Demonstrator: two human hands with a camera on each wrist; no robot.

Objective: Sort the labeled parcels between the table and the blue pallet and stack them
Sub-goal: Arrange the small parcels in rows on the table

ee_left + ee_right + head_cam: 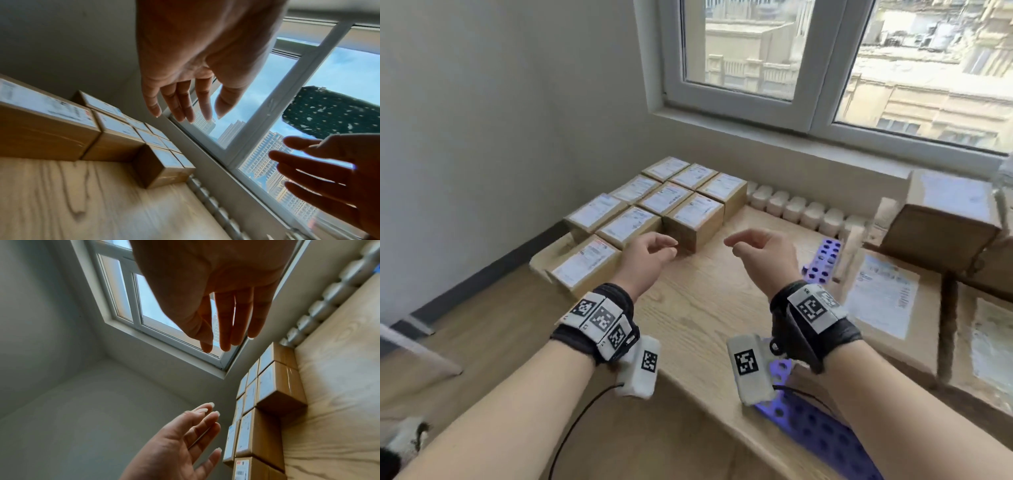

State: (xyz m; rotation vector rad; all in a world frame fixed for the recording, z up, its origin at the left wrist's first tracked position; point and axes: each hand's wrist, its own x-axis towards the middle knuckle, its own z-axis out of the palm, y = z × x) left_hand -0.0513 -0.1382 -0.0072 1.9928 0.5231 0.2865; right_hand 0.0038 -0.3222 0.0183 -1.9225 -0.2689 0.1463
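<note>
Several small brown parcels (654, 205) with white labels sit packed in a grid at the far left corner of the wooden table (705, 308). Just in front of the grid's near corner parcel (695, 219) hover my left hand (671, 247) and right hand (732, 246), a gap between them. Both hold nothing, with the fingers loosely bent. The left wrist view shows my left hand (185, 104) above the grid (160, 162), with the right hand (320, 162) opposite. In the right wrist view the right hand (226, 331) and left hand (197, 426) face each other beside the parcels (275, 386).
A blue perforated pallet (822, 255) lies to the right, carrying larger labeled parcels (887, 298), one box (945, 219) stacked higher. A white radiator (798, 209) runs under the window behind the table. A wall closes off the left side.
</note>
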